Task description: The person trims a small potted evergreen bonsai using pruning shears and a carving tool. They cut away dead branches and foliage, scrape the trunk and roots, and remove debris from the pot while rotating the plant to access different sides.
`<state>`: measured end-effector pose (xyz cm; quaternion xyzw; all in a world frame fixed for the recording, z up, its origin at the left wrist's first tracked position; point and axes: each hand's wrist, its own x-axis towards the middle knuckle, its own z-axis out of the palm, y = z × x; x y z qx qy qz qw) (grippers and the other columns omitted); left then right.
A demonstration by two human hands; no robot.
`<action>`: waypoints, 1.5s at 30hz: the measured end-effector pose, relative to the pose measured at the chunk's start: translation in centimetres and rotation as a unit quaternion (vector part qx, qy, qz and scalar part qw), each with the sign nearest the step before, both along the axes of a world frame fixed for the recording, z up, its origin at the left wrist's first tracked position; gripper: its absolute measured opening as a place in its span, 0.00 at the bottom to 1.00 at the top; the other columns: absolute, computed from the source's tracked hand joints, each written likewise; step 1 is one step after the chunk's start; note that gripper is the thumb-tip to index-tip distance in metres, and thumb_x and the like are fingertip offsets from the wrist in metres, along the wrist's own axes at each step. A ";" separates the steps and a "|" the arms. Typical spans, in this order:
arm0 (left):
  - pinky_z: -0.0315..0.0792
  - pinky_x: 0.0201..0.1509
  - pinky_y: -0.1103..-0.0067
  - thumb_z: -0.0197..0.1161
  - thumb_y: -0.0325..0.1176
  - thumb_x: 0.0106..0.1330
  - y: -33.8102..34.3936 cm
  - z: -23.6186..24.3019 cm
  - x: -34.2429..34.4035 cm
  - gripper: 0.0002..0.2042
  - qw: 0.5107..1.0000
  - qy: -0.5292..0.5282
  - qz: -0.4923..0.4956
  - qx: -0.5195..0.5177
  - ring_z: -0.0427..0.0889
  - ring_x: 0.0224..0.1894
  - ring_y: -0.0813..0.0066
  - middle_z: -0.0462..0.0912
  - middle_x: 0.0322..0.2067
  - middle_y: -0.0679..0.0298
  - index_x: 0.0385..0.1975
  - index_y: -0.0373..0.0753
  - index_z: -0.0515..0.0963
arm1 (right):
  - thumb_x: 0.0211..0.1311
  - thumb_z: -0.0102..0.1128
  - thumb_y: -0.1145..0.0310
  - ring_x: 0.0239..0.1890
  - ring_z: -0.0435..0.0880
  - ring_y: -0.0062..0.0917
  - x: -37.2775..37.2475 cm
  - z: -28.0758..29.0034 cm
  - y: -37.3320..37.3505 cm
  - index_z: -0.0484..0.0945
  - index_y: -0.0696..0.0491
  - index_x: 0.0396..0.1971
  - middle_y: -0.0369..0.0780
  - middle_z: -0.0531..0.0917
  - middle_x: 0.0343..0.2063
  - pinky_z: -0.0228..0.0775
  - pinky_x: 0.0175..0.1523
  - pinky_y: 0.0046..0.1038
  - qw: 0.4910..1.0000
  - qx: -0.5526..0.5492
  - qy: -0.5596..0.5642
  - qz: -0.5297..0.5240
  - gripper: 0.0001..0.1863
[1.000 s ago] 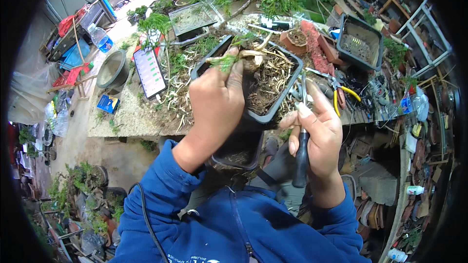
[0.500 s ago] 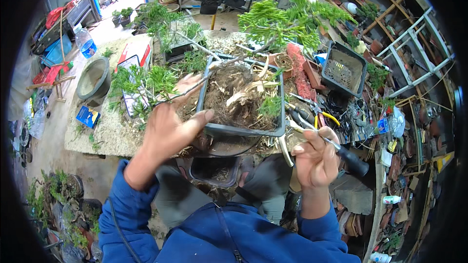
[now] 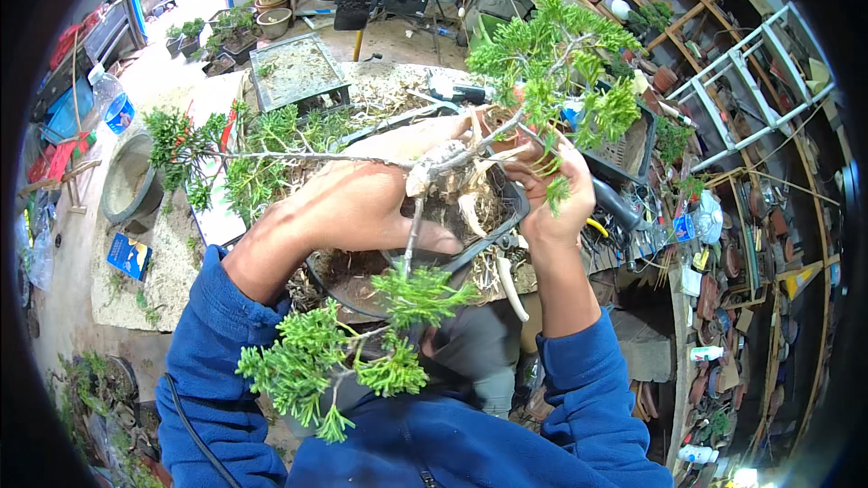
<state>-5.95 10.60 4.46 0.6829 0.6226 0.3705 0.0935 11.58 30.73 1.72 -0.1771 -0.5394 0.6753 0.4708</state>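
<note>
A juniper tree (image 3: 440, 163) with a pale, stripped trunk spreads green branches left, toward me and to the upper right. Its base stands in a dark rectangular pot (image 3: 506, 233), largely covered by my hands. My left hand (image 3: 389, 185) cups the trunk base from the left, fingers reaching behind it, thumb in front over the soil. From the right, my right hand (image 3: 556, 194) bends its fingers toward the roots, partly behind foliage. A black-handled tool (image 3: 619, 208) sticks out beside that hand, seemingly still in its grip; its tip is hidden.
A grey round basin (image 3: 131, 179), a blue packet (image 3: 129, 256) and a water bottle (image 3: 110, 99) are on the left. A black plastic basket (image 3: 637, 149) lies right of the tree. Two dark screens (image 3: 357, 0) stand beyond the worktable (image 3: 77, 276); a pale metal frame (image 3: 755, 81) leans at right.
Both hands have come in around the trunk base. The juniper has turned, and one branch now hangs toward me. The black-handled tool has moved up and away with my right hand.
</note>
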 end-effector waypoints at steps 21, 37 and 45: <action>0.78 0.51 0.67 0.80 0.38 0.55 4.2 -1.7 -0.8 0.24 0.981 -0.154 -0.115 0.019 0.84 0.43 0.61 0.87 0.42 0.56 0.50 0.37 0.82 | 0.62 0.72 0.82 0.22 0.87 0.24 4.3 4.5 -4.6 0.80 0.61 0.37 0.45 0.87 0.29 0.78 0.26 0.23 0.983 0.047 -0.074 0.162 0.09; 0.77 0.40 0.68 0.78 0.31 0.46 4.2 -1.9 -0.2 0.18 0.989 -0.123 -0.018 0.085 0.81 0.32 0.54 0.81 0.30 0.55 0.35 0.37 0.79 | 0.56 0.78 0.71 0.22 0.86 0.25 3.2 5.9 -4.4 0.86 0.49 0.25 0.37 0.87 0.21 0.77 0.29 0.25 0.877 0.431 -0.209 0.046 0.06; 0.77 0.41 0.66 0.77 0.31 0.45 4.1 -2.5 0.0 0.16 0.988 -0.128 -0.014 0.081 0.81 0.34 0.48 0.82 0.30 0.55 0.33 0.38 0.78 | 0.60 0.66 0.83 0.27 0.87 0.30 6.6 6.4 0.3 0.80 0.59 0.36 0.45 0.88 0.28 0.81 0.39 0.29 0.812 0.567 -0.072 -0.118 0.06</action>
